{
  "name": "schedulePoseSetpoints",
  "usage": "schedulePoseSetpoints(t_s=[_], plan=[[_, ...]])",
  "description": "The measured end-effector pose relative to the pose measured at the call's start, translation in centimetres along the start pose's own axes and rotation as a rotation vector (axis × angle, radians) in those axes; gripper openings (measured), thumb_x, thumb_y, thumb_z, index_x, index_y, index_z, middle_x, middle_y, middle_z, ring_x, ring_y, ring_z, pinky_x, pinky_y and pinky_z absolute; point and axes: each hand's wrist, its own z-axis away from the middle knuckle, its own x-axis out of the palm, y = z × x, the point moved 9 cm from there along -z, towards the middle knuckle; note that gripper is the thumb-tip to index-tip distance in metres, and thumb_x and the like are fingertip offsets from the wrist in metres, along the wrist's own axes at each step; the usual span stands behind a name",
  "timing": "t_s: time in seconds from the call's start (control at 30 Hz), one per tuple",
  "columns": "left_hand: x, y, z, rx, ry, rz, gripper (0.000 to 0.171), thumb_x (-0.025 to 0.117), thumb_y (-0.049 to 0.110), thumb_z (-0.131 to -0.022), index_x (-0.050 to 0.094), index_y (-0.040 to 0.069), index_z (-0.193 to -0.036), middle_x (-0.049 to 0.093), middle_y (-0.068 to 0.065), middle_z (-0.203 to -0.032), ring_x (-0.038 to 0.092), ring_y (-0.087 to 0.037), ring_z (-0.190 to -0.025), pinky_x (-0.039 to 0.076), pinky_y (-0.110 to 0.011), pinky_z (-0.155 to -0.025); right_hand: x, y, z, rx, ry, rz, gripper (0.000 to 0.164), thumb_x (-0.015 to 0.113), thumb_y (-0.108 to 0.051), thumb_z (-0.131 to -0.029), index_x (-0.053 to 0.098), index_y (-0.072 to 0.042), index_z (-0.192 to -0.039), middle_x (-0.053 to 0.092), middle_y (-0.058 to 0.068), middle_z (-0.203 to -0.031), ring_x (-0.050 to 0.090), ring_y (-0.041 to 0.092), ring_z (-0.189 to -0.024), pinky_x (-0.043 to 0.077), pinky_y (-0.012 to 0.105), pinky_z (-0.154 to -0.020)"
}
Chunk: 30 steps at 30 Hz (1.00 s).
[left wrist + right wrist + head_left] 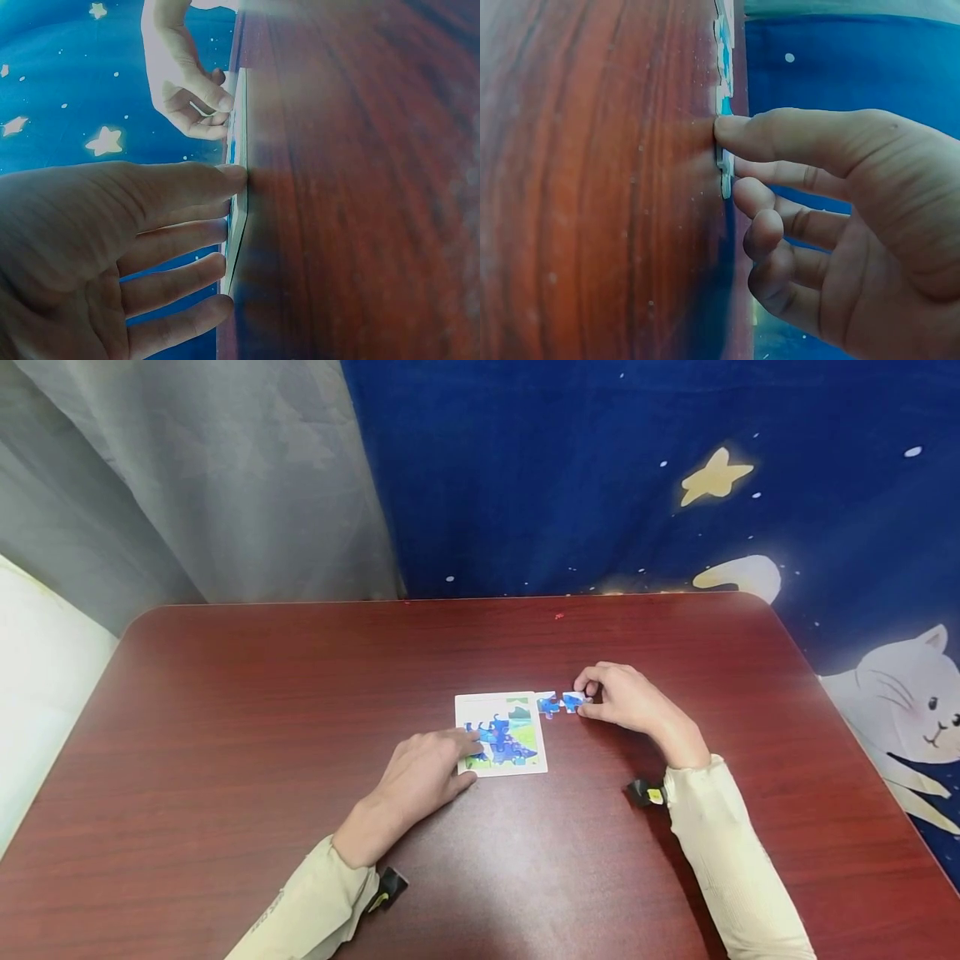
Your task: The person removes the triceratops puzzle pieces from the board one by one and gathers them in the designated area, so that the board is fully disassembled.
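A reddish-brown, wood-grained tabletop [262, 693] with rounded far corners fills most of the head view. Behind its far edge hang two cloths: a blue curtain printed with stars and a white cat [540, 468], and a plain grey curtain [262, 468]. Wide stretches of wood lie between the work and the left and right edges, with a narrower strip towards the far edge.

Two arms in cream sleeves reach in from the near side, a small black device at each wrist. The left hand [420, 768] is at the left side of the one square, white-bordered jigsaw board [480, 700]; its fingers are straight and apart, some over the picture, with the thumb touching the board's edge. The right hand [633, 697] is beyond the board's right side, thumb and forefinger pinching a piece, the other fingers curled.

The board lies flat near the middle of the tabletop, its top border roughly parallel to the far edge; being square, it has no long axis. Its blue and green picture is partly covered by the left hand.

Two loose pieces sit in a row running rightwards from the board's upper right corner: a blue-and-white inner piece [548, 704], just beside the board, one knob pointing to the near edge, and a blue-and-white outer piece [572, 702], in the right fingers. Whether the two touch, I cannot tell.
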Motion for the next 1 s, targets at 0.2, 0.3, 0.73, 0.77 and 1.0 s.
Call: schedulePoseSetpoints(t_s=[0.2,0.3,0.73,0.77,1.0], plan=[[0.02,0.08,-0.03,0.002,0.003,-0.003,0.033,0.071,0.021,-0.081,0.069,0.014,-0.113,0.061,0.002,-0.121,0.055,-0.016,-0.114,0.05,-0.042,-0.08,0.07,-0.01,0.1,-0.006,0.005,0.004,0.023,0.076,-0.014,-0.074,0.064,-0.007,-0.093,0.055,0.003,-0.079,0.05,0.017,-0.072,0.041,0.033,-0.067],[0.01,0.11,0.0,0.006,0.006,0.001,0.033,0.071,0.021,-0.081,0.069,0.014,-0.113,0.061,0.002,-0.121,0.056,-0.016,-0.113,0.05,-0.042,-0.079,0.05,-0.04,0.13,-0.004,0.004,0.006,0.023,0.076,-0.014,-0.074,0.064,-0.006,-0.093,0.056,0.003,-0.079,0.05,0.017,-0.072,0.041,0.034,-0.067],[-0.04,0.2,-0.01,0.009,0.007,-0.003,0.033,0.071,0.021,-0.081,0.069,0.014,-0.113,0.061,0.001,-0.122,0.056,-0.017,-0.113,0.05,-0.042,-0.079,-0.12,-0.18,0.22,-0.001,0.011,0.019,0.027,0.076,-0.019,-0.074,0.063,-0.007,-0.094,0.055,0.002,-0.079,0.05,0.018,-0.073,0.04,0.034,-0.069],[-0.03,0.2,-0.01,0.008,0.006,-0.004,0.033,0.071,0.021,-0.081,0.069,0.014,-0.113,0.061,0.001,-0.122,0.056,-0.017,-0.113,0.05,-0.042,-0.079,-0.16,-0.22,0.23,-0.001,0.013,0.019,0.027,0.076,-0.02,-0.074,0.063,-0.006,-0.094,0.055,0.003,-0.079,0.05,0.018,-0.073,0.04,0.034,-0.069],[-0.03,0.18,0.08,0.005,0.003,-0.006,0.033,0.071,0.021,-0.081,0.069,0.014,-0.114,0.061,0.0,-0.122,0.056,-0.018,-0.112,0.05,-0.042,-0.078,-0.64,-0.64,0.27,-0.007,0.058,0.036,0.027,0.072,-0.022,-0.076,0.064,-0.006,-0.097,0.054,0.004,-0.082,0.05,0.019,-0.074,0.041,0.036,-0.07]])
